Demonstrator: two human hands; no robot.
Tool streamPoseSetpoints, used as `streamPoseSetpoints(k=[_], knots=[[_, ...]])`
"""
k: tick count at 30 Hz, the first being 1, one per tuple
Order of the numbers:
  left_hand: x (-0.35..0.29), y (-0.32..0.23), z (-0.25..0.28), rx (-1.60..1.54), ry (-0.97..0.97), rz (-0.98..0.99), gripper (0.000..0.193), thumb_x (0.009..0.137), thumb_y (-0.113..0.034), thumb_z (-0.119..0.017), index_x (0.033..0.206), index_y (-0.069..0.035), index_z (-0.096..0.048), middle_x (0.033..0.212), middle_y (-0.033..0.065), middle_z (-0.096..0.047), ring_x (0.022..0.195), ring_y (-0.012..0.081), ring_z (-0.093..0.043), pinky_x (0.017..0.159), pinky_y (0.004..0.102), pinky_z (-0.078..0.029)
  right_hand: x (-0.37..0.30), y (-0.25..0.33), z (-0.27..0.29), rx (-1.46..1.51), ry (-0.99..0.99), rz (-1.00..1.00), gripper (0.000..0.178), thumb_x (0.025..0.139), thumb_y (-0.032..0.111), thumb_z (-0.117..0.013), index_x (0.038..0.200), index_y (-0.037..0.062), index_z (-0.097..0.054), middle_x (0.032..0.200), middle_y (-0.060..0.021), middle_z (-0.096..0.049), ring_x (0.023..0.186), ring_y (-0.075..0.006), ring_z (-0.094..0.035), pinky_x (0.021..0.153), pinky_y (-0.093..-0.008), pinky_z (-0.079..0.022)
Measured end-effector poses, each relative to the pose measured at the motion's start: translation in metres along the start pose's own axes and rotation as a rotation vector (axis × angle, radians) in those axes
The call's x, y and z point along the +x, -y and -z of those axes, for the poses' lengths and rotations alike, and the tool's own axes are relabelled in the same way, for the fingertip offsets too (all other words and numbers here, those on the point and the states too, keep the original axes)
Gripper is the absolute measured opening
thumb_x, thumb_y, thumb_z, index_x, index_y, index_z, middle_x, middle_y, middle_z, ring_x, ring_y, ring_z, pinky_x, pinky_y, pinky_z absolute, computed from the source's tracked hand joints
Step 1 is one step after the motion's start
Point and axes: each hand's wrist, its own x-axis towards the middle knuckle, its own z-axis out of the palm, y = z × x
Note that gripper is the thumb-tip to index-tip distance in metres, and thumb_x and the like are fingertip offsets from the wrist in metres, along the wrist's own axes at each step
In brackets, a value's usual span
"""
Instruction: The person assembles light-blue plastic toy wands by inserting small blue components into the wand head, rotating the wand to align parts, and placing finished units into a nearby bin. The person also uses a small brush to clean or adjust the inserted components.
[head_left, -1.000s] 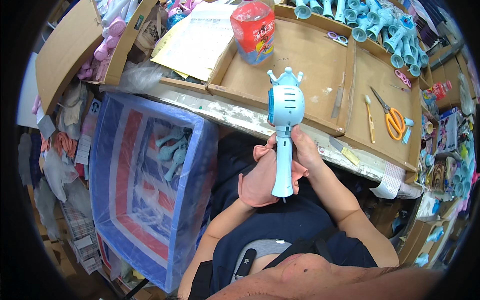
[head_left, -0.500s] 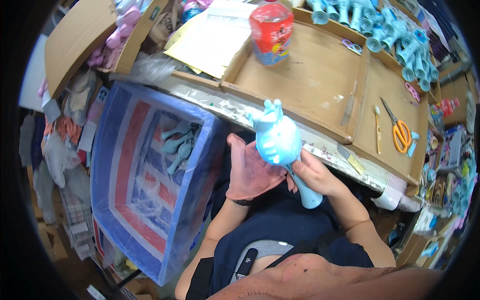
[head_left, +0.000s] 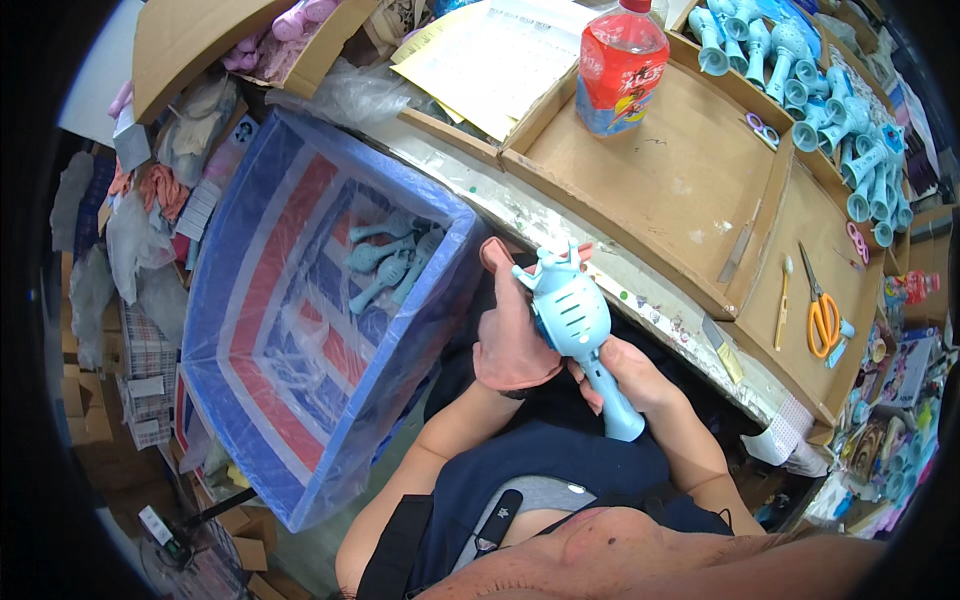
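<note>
While the right hand (head_left: 637, 379) is gripping the handle (head_left: 611, 401), the blue crowned toy (head_left: 583, 341) is slanting between both hands, crown (head_left: 552, 264) up-left, handle end down-right; its head (head_left: 572, 308) is sitting nearer the left hand (head_left: 514, 346) under pink cloth (head_left: 502, 326), finger spread hidden.

Light-blue crowned device (head_left: 578, 322) in the right hand (head_left: 640, 378)

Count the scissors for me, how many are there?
3: orange-handled scissors beside the toothbrush, purple-handled scissors in a corner of the bigger tray, and pink-handled scissors at the far edge of the smaller tray. Clutter may hide more.
</note>
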Motion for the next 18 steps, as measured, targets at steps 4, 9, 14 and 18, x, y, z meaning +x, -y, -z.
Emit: streamPoseSetpoints(k=[4, 9, 14, 18], knots=[[0.009, -0.002, 0.005, -0.050, -0.077, 0.017, 0.089, 0.095, -0.074, -0.027, 0.132, 0.004, -0.050, 0.092, 0.0097, -0.063, 0.083, 0.0205, -0.061, 0.076, 0.0330, -0.052, 0.005, -0.002, 0.000, -0.113, -0.159, -0.085, 0.052, 0.104, 0.051, -0.036, 0.116, 0.0025, -0.051, 0.094, -0.0123, -0.065, 0.063, -0.0173, -0.065, 0.057, -0.0286, -0.056], [0.008, 0.000, 0.012, -0.023, 0.011, -0.021, 0.089, 0.094, -0.075, -0.026, 0.130, 0.003, -0.053, 0.093, 0.0099, -0.064, 0.085, 0.0211, -0.062, 0.077, 0.0335, -0.052, 0.007, -0.014, -0.025, -1.128, -0.539, 0.099, 0.048, 0.101, 0.047, -0.049, 0.112, -0.0003, -0.049, 0.080, -0.0097, -0.065, 0.063, -0.0173, -0.065, 0.057, -0.0307, -0.053], [0.007, 0.003, 0.013, 0.226, -0.071, -0.062, 0.085, 0.094, -0.072, -0.035, 0.130, 0.004, -0.055, 0.098, 0.0077, -0.064, 0.092, 0.0213, -0.062, 0.091, 0.0360, -0.051, 0.004, -0.007, -0.011, -0.629, -0.274, -0.028, 0.055, 0.094, 0.053, -0.058, 0.107, 0.0006, -0.048, 0.069, -0.0073, -0.058, 0.052, -0.0162, -0.058, 0.051, -0.0298, -0.049], [0.014, 0.002, 0.018, -0.112, 0.130, 0.123, 0.079, 0.096, -0.065, -0.040, 0.124, 0.006, -0.056, 0.096, 0.0081, -0.065, 0.091, 0.0248, -0.062, 0.087, 0.0382, -0.052, 0.012, -0.011, 0.013, 0.266, 0.258, -0.219, 0.069, 0.091, 0.072, -0.040, 0.106, 0.0049, -0.048, 0.061, -0.0061, -0.048, 0.042, -0.0132, -0.047, 0.039, -0.0266, -0.042]])
